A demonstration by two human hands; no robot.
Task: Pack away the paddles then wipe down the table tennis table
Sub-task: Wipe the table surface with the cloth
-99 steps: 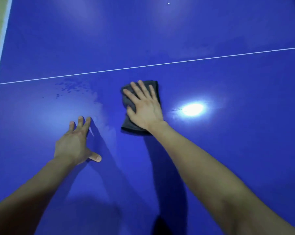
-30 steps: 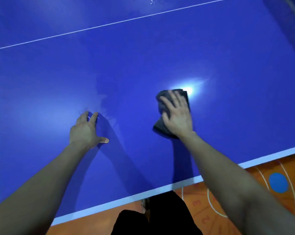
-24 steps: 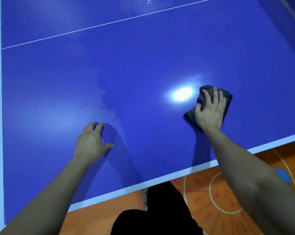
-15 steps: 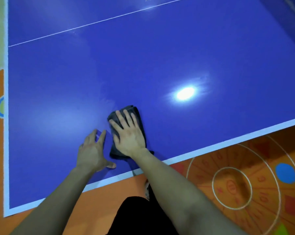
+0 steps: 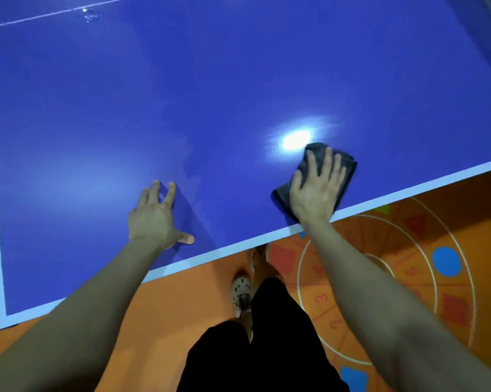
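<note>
left hand (image 5: 156, 219): palm down, fingers spread, thumb out, forearm stretched forward | right hand (image 5: 316, 193): palm down, fingers straight, forearm stretched forward

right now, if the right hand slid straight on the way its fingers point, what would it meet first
Nothing visible: past the right hand and its cloth lies only bare blue table, as far as shown.

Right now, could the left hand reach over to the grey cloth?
Probably yes. Only bare blue table lies between the left hand and the cloth, both near the same edge. The right hand presses flat on the cloth.
</note>
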